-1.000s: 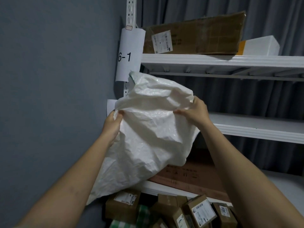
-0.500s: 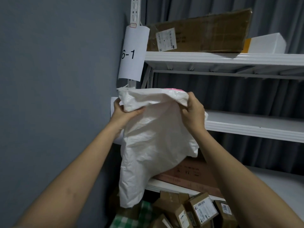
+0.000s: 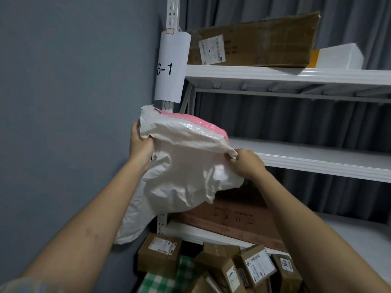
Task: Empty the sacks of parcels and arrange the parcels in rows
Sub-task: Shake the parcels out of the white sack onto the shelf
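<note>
1. While both bare arms reach up and forward, the left hand [image 3: 140, 142] curls its fingers round the left corner of a crumpled white woven plastic sack [image 3: 186, 166], gripping the fabric at its upper edge.
2. To the right of it and a little lower, the right hand [image 3: 246, 163] pinches the other end of that same edge between thumb and curled fingers.
3. Between the two hands the sack's edge runs as a folded flap, and a pink patch [image 3: 208, 124] shows along the top just behind it.
4. Below the hands the sack hangs slack and rumpled, its lowest corner trailing down beneath the left forearm.
5. Well below both hands lies a loose heap of small brown cardboard parcels with white shipping labels [image 3: 257, 265], some tilted against each other.
6. Under the parcels, beneath the left hand's side, a green-and-white checked cloth [image 3: 169, 280] shows.
7. Behind the right wrist a flat reddish-brown carton [image 3: 234, 220] rests on a low shelf of the white metal shelving rack [image 3: 296, 75].
8. Above the right hand, on an upper shelf, sits a long flat brown cardboard box [image 3: 258, 39] with a white label, and a white box [image 3: 338, 57] just beside it.
9. Above the left hand a white paper sign reading "6-1" [image 3: 172, 66] wraps the rack's upright.
10. Left of the left hand is a plain grey wall [image 3: 74, 102].
</note>
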